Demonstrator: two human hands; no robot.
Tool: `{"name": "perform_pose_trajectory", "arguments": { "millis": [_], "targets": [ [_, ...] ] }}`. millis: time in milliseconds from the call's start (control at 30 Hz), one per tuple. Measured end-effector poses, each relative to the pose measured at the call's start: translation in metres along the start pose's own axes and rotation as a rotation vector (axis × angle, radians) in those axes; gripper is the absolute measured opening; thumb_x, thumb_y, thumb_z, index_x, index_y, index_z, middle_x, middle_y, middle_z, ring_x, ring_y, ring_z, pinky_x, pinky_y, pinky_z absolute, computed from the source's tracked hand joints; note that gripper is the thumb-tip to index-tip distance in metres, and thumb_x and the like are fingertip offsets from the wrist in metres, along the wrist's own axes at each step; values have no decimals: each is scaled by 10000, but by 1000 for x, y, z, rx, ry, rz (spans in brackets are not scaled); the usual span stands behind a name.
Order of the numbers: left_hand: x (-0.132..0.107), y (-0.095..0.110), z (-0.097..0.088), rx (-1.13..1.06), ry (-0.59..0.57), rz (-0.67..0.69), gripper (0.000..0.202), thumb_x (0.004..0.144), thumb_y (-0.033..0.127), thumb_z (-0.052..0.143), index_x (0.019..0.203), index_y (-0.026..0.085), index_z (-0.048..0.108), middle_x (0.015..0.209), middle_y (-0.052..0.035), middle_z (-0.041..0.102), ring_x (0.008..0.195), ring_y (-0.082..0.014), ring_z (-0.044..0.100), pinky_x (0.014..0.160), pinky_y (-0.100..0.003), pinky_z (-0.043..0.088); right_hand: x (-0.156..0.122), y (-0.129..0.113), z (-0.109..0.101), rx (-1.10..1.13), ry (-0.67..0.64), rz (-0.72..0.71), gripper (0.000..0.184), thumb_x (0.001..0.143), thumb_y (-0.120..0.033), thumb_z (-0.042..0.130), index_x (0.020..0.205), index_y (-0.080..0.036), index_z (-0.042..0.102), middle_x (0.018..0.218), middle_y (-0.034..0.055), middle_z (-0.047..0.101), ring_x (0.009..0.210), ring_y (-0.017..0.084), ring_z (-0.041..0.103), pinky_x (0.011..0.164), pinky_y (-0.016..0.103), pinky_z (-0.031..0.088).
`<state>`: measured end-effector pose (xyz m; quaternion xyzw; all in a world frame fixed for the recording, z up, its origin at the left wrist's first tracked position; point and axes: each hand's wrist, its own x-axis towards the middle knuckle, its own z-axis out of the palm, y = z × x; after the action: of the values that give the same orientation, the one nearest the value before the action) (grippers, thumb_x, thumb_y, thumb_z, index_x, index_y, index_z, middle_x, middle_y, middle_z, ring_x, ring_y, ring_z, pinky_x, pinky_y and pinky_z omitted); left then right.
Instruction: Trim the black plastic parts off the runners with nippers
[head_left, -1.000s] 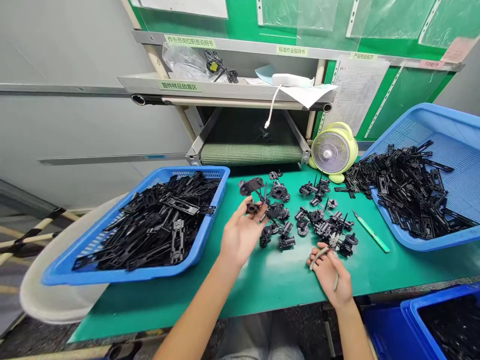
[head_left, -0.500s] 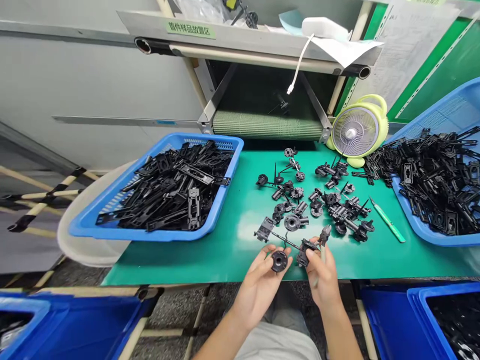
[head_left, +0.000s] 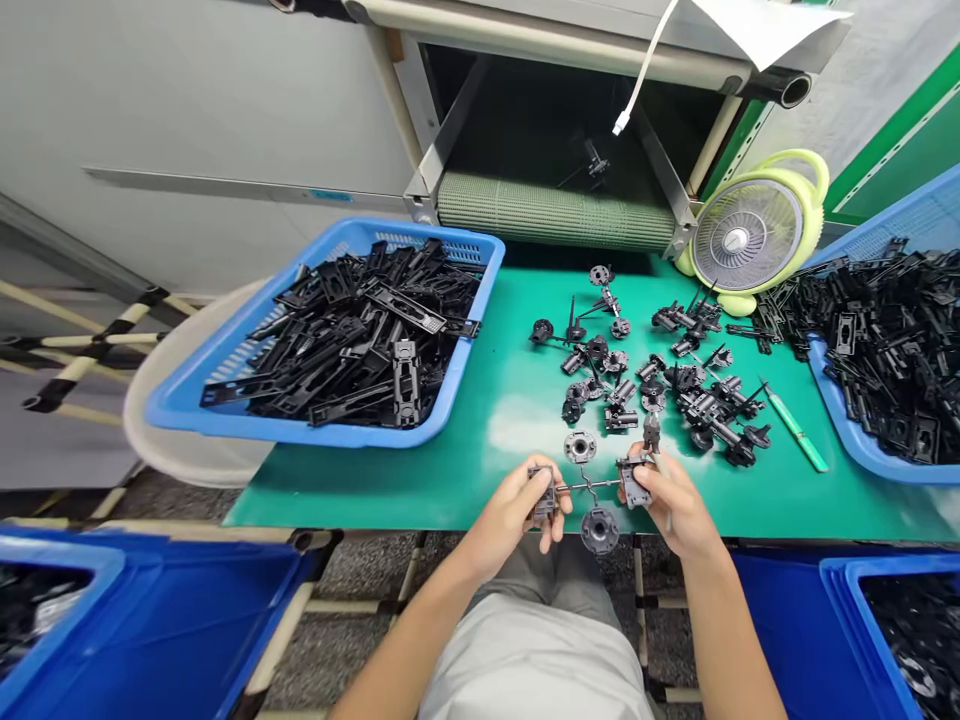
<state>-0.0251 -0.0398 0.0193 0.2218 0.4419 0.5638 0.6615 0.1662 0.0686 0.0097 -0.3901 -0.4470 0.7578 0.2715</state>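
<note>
A black plastic moulded piece (head_left: 600,532) hangs between my two hands over the table's front edge. Thin runners join round discs at its middle to a blocky part at each side. My left hand (head_left: 517,510) is closed on the left block. The right block (head_left: 634,486) is pinched between thumb and fingers of my right hand (head_left: 675,505). That same hand also holds a pair of nippers (head_left: 652,436), jaws pointing away from me, handles partly hidden by the fingers. Several similar black moulded pieces (head_left: 705,405) lie in a loose group just beyond my hands.
A blue basket (head_left: 442,420) of long black parts stands left; another blue basket (head_left: 862,455) of black parts stands right. A green-handled knife (head_left: 799,430) lies near it. At the back are a fan (head_left: 739,240) and a conveyor belt (head_left: 555,215). Blue bins (head_left: 195,640) sit below.
My left hand has shifted from a round disc to the left block. The moulded piece has turned, with one disc now toward me. The camera view has tilted down.
</note>
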Motion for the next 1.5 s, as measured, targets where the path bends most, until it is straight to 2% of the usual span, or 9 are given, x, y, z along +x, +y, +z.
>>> {"name": "perform_pose_trajectory", "arguments": {
  "millis": [200, 467, 733, 900, 1000, 1133, 1333, 1433, 1500],
  "targets": [
    [0, -2, -1, -65, 44, -3, 441, 832, 600, 565, 884, 162, 536, 753, -49, 636, 558, -130, 584, 416, -213, 414, 3, -3, -2, -101, -1, -152, 394, 709, -432, 752, 989, -211, 587, 765, 1, 506, 641, 151, 443, 606, 294, 395],
    [6, -5, 10, 14, 73, 93, 424, 851, 598, 533, 802, 178, 496, 618, -33, 638, 551, -144, 578, 490, -239, 435, 7, -2, -3, -132, 35, -173, 344, 764, -440, 709, 1003, -214, 608, 781, 5, 525, 694, 169, 486, 634, 288, 402],
    [21, 15, -19, -146, 253, -43, 357, 804, 492, 628, 776, 181, 455, 516, 55, 478, 383, -45, 373, 363, -142, 215, 19, 7, -23, 84, 102, -263, 301, 799, -416, 677, 1002, -211, 592, 889, 61, 629, 744, 198, 561, 716, 361, 462],
    [25, 26, -30, 441, 419, -3, 338, 889, 516, 424, 751, 208, 407, 546, 31, 495, 402, -88, 399, 410, -195, 263, 19, 12, -30, 185, 113, -308, 243, 819, -409, 633, 987, -240, 586, 872, 52, 605, 745, 197, 560, 730, 391, 474],
    [26, 33, -34, 887, 588, 70, 282, 919, 421, 386, 714, 229, 386, 546, 21, 481, 480, -149, 476, 504, -252, 309, 17, 15, -31, 226, 98, -322, 210, 830, -384, 627, 984, -243, 601, 873, 52, 608, 758, 200, 561, 737, 392, 474],
    [16, 41, -37, 1370, 691, 66, 206, 923, 324, 357, 740, 241, 406, 567, -9, 510, 551, -206, 524, 564, -286, 275, 16, 19, -32, 247, 79, -333, 215, 834, -372, 634, 1000, -236, 612, 890, 55, 618, 777, 201, 571, 758, 394, 478],
    [3, 65, -7, 1412, 718, 279, 205, 862, 256, 354, 694, 219, 465, 585, -10, 556, 512, -159, 473, 571, -270, 303, 17, 23, -32, 253, 98, -337, 243, 820, -389, 643, 1008, -239, 603, 901, 53, 629, 814, 206, 592, 803, 404, 488],
    [33, 89, 22, 1523, 675, 352, 282, 874, 355, 391, 703, 199, 552, 626, -38, 595, 602, -178, 532, 604, -270, 324, 18, 23, -31, 244, 103, -344, 252, 813, -395, 646, 1003, -234, 605, 906, 53, 632, 809, 204, 598, 809, 401, 490],
    [65, 103, 37, 1638, 561, 256, 352, 857, 480, 449, 786, 190, 635, 739, -85, 665, 742, -235, 597, 634, -278, 343, 18, 23, -30, 238, 105, -349, 261, 807, -400, 650, 999, -228, 603, 904, 55, 633, 811, 206, 600, 808, 402, 492]
  ]
}}
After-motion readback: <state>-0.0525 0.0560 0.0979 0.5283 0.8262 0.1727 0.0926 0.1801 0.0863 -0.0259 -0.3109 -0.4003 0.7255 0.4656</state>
